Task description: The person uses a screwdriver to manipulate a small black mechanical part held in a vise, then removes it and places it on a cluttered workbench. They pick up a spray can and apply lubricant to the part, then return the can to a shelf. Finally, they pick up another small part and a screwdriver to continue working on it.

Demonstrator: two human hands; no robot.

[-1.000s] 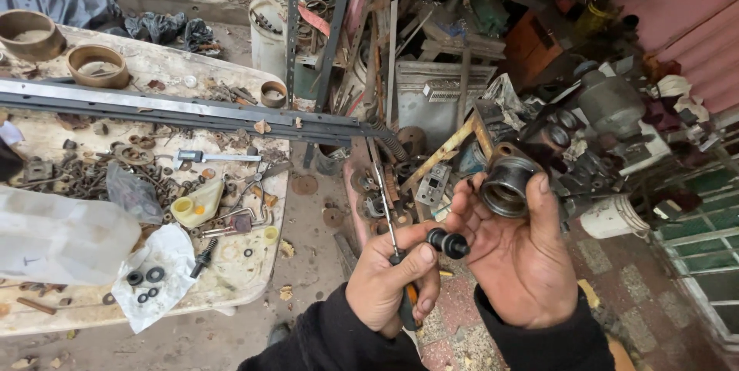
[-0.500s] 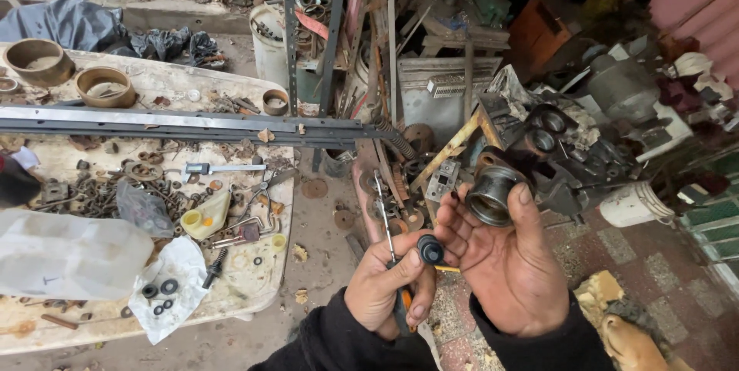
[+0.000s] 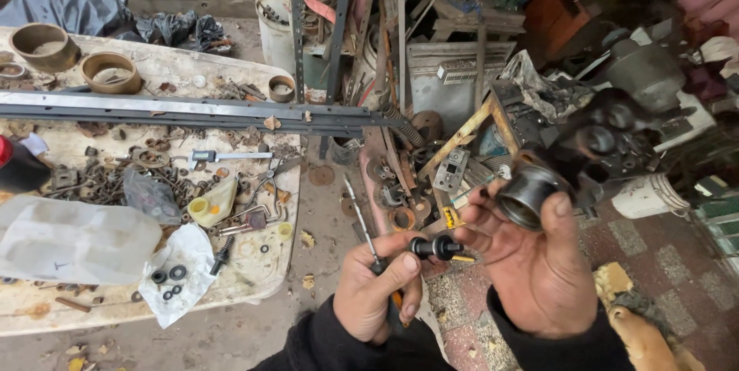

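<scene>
Seen from above, a person in dark sleeves stands in a cluttered workshop with both hands raised in front of them. Compared with a second ago the hands sit a little closer together, and the small black knobbed part [image 3: 433, 247] now lies nearer the mouth of the metal sleeve [image 3: 527, 196]; the two are near but not touching, so the pieces look about to be brought together rather than joined. The left hand [image 3: 375, 292] is curled closed around a slim screwdriver [image 3: 362, 228] with an orange handle, its shaft pointing up and away, the thumb pressed on the black part. The right hand [image 3: 539, 263] is half open, palm up, thumb and fingertips pinching the short, dark metal sleeve, whose open end tilts toward the left hand. To the left, a worn white table [image 3: 254, 279] carries washers, chains, a caliper [image 3: 219, 157] and a clear plastic jug [image 3: 73, 240]. Behind the hands lies scrap metal
</scene>
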